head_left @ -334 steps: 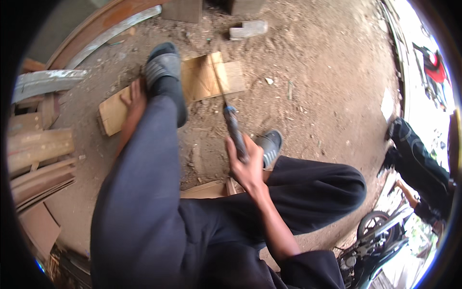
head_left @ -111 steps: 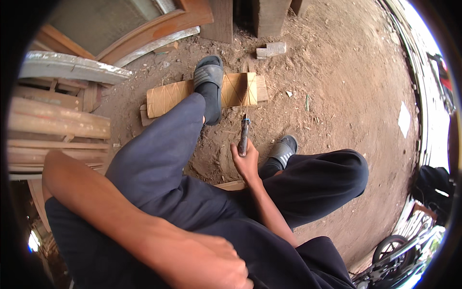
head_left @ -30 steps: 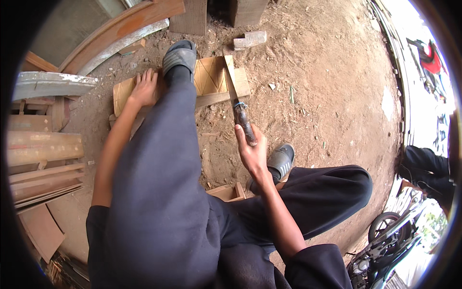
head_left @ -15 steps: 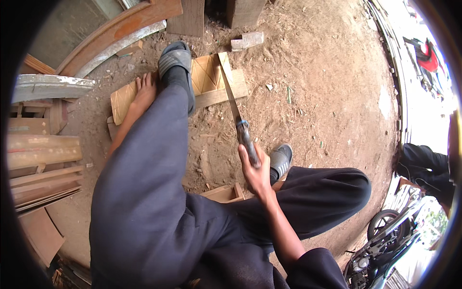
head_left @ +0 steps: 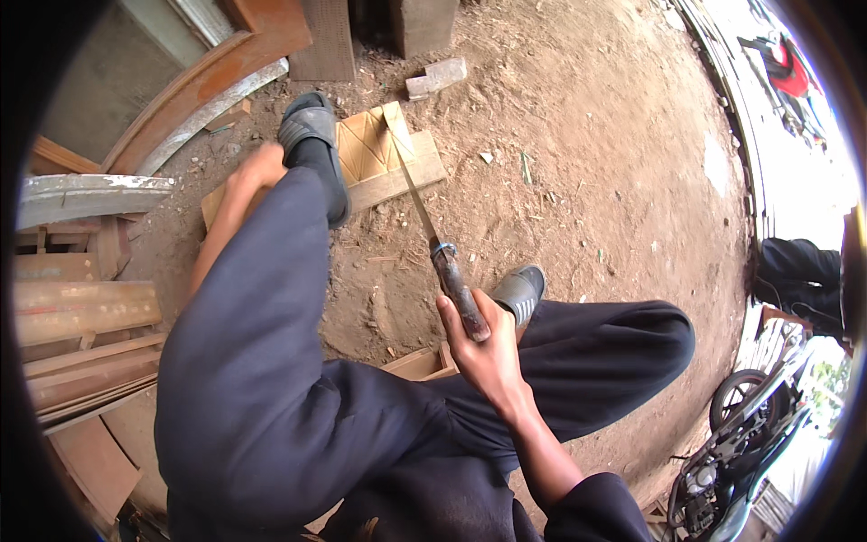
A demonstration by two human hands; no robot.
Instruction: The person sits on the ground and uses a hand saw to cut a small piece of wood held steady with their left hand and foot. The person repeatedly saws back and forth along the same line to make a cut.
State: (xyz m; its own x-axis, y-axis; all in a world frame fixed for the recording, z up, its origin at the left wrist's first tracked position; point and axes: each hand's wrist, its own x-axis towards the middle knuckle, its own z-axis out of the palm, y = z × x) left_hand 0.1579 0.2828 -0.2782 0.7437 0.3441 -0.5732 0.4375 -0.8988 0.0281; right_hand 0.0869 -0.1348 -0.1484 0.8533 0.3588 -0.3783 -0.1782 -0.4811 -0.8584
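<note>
While pressing one sandalled foot [head_left: 310,135] onto the pale wooden block [head_left: 363,135] at upper left of centre, grips the saw [head_left: 442,248] by its dark handle [head_left: 459,294] in the right hand [head_left: 488,350] near mid-frame, with fingers wrapped firmly round it and the blade [head_left: 419,200] slanting up and left over the block's right end. Rests the left hand [head_left: 260,169] at the block's left part, just left of the foot; cannot tell whether pinching or merely pressing, with fingertips blurred and partly hidden. Lies across a second board [head_left: 426,158], jutting out at right on the dirt floor [head_left: 560,172].

Appears partway through sawing. Done already, judging by the surface: marked with slanting, crossing lines [head_left: 352,155] between foot and blade. Cannot tell how deep any cut runs at the blade. Left uncut, seemingly: the lines nearer the foot, showing no open gap. Cannot judge anything under the sole.
</note>
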